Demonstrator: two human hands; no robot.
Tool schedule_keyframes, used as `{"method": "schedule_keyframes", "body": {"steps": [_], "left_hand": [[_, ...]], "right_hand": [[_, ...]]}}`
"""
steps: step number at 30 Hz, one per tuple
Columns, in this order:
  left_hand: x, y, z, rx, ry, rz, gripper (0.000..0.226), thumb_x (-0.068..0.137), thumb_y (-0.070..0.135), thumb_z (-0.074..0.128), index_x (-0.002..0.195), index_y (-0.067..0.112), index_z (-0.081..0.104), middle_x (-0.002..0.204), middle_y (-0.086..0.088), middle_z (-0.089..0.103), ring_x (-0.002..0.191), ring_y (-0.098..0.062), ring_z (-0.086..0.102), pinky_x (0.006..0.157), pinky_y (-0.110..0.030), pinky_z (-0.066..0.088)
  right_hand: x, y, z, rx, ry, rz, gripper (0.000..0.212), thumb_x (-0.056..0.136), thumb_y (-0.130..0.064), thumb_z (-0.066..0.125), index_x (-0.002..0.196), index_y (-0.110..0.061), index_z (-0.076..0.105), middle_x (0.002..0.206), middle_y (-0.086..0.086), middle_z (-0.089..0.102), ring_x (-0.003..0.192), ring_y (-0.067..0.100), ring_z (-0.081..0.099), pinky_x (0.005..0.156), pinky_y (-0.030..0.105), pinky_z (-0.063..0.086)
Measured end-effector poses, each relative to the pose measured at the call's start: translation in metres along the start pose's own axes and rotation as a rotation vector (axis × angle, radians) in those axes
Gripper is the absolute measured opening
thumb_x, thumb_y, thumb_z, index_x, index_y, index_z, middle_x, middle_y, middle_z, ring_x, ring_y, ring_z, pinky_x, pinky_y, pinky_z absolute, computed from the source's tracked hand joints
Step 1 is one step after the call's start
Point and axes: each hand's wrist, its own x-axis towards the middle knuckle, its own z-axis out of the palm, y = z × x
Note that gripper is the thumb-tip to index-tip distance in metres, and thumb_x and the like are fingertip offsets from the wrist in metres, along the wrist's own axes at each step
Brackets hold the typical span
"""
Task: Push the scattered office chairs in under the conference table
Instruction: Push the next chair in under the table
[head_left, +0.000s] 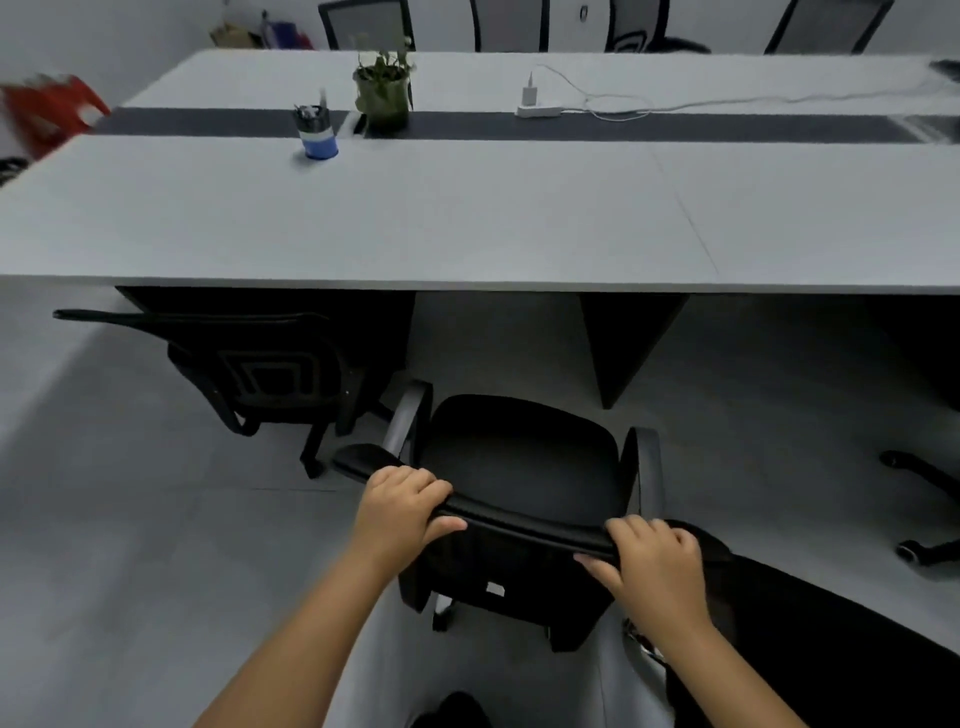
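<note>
At about 9 o'clock from my chair I see another chair (260, 374) that sits with its back close to the table (467, 228) edge; it looks nearly pushed in, so I leave it. Up on the table at 11 o'clock stand a pen cup (316, 132) and a plant (383, 93), and at 1 o'clock a power strip (537, 109) with a white cord; none of them are in my way. In the middle, at 6 o'clock, is my chair (519, 467). Its seat is out on the floor, not under the table yet, and it points toward the gap at 12 o'clock between the dark block on the left and the table leg (631, 343). My left hand (402, 506) holds the top of the chair back, fingers curled over it and thumb under. My right hand (652, 561) holds the same bar further right, fingers over the top too. I think the best way is to push with both hands the same, slow and straight to 12 o'clock, so the chair does not spin. The chair looks a bit turned, so I would push a little more on one side to square it up. I must watch the armrests, since I cannot tell if they fit under the table top. At 3 o'clock I see the wheels of one more chair (924, 499), well apart from mine.
</note>
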Motion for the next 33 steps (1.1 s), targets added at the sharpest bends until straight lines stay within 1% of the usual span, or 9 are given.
{"method": "schedule_keyframes", "body": {"steps": [3, 8, 13, 16, 20, 22, 24, 28, 33], "left_hand": [[0.043, -0.003, 0.02, -0.024, -0.031, 0.03, 0.072, 0.089, 0.062, 0.012, 0.07, 0.022, 0.069, 0.062, 0.009, 0.065, 0.057, -0.011, 0.062, 0.069, -0.021, 0.029], [0.115, -0.016, 0.055, -0.068, -0.077, 0.109, 0.065, 0.088, 0.061, 0.018, 0.074, 0.025, 0.07, 0.064, 0.013, 0.066, 0.062, -0.006, 0.064, 0.074, -0.022, 0.03], [0.182, -0.021, 0.09, -0.083, -0.119, 0.173, 0.048, 0.075, 0.059, 0.034, 0.072, 0.028, 0.07, 0.06, 0.014, 0.063, 0.057, -0.005, 0.061, 0.072, -0.022, 0.03], [0.21, -0.02, 0.111, -0.128, -0.12, 0.169, 0.056, 0.081, 0.062, 0.027, 0.072, 0.027, 0.07, 0.06, 0.013, 0.062, 0.055, -0.006, 0.059, 0.071, -0.022, 0.03], [0.247, -0.017, 0.124, -0.098, -0.165, 0.191, 0.073, 0.087, 0.065, 0.009, 0.072, 0.031, 0.071, 0.058, 0.016, 0.062, 0.053, -0.002, 0.059, 0.064, -0.016, 0.035], [0.258, -0.011, 0.127, -0.103, -0.196, 0.173, 0.079, 0.087, 0.066, 0.004, 0.072, 0.028, 0.072, 0.06, 0.015, 0.065, 0.054, -0.003, 0.061, 0.061, -0.014, 0.036], [0.265, -0.004, 0.131, -0.101, -0.184, 0.147, 0.081, 0.086, 0.067, 0.007, 0.069, 0.023, 0.072, 0.058, 0.012, 0.066, 0.053, -0.007, 0.062, 0.066, -0.021, 0.033], [0.26, 0.005, 0.134, -0.087, -0.136, 0.083, 0.082, 0.084, 0.07, 0.01, 0.062, 0.017, 0.069, 0.053, 0.007, 0.061, 0.049, -0.012, 0.059, 0.066, -0.023, 0.031], [0.237, 0.029, 0.12, -0.083, -0.143, -0.017, 0.078, 0.086, 0.068, 0.013, 0.064, 0.016, 0.067, 0.056, 0.008, 0.061, 0.054, -0.012, 0.058, 0.07, -0.022, 0.032]], "right_hand": [[0.033, 0.017, 0.015, 0.031, 0.075, -0.02, 0.076, 0.087, -0.064, 0.015, 0.065, -0.012, 0.065, 0.053, 0.0, 0.061, 0.045, 0.019, 0.056, 0.04, 0.026, 0.042], [0.09, 0.054, 0.034, -0.025, 0.135, 0.0, 0.073, 0.089, -0.061, 0.02, 0.058, -0.011, 0.063, 0.047, 0.0, 0.054, 0.039, 0.018, 0.05, 0.036, 0.021, 0.036], [0.139, 0.09, 0.046, -0.09, 0.122, 0.052, 0.073, 0.09, -0.06, 0.018, 0.055, -0.013, 0.062, 0.046, -0.002, 0.051, 0.04, 0.016, 0.048, 0.037, 0.02, 0.033], [0.161, 0.11, 0.052, -0.116, 0.104, 0.058, 0.074, 0.09, -0.061, 0.016, 0.054, -0.015, 0.061, 0.047, -0.003, 0.051, 0.04, 0.015, 0.048, 0.038, 0.02, 0.031], [0.185, 0.139, 0.058, -0.108, 0.105, 0.048, 0.071, 0.09, -0.059, 0.015, 0.054, -0.015, 0.059, 0.048, -0.003, 0.05, 0.041, 0.016, 0.047, 0.051, 0.023, 0.022], [0.194, 0.153, 0.06, -0.1, 0.072, 0.03, 0.071, 0.09, -0.058, 0.013, 0.055, -0.015, 0.058, 0.049, -0.003, 0.049, 0.042, 0.016, 0.047, 0.047, 0.019, 0.025], [0.2, 0.162, 0.061, -0.083, 0.064, 0.001, 0.071, 0.09, -0.058, 0.012, 0.054, -0.016, 0.057, 0.048, -0.003, 0.048, 0.042, 0.015, 0.046, 0.04, 0.021, 0.03], [0.197, 0.172, 0.068, -0.043, 0.057, -0.065, 0.066, 0.089, -0.059, 0.019, 0.054, -0.016, 0.056, 0.048, -0.003, 0.048, 0.041, 0.015, 0.046, 0.039, 0.02, 0.033], [0.188, 0.185, 0.064, -0.111, 0.071, -0.138, 0.05, 0.073, -0.058, 0.04, 0.054, -0.015, 0.057, 0.049, -0.002, 0.048, 0.042, 0.015, 0.045, 0.051, 0.022, 0.024]]}}
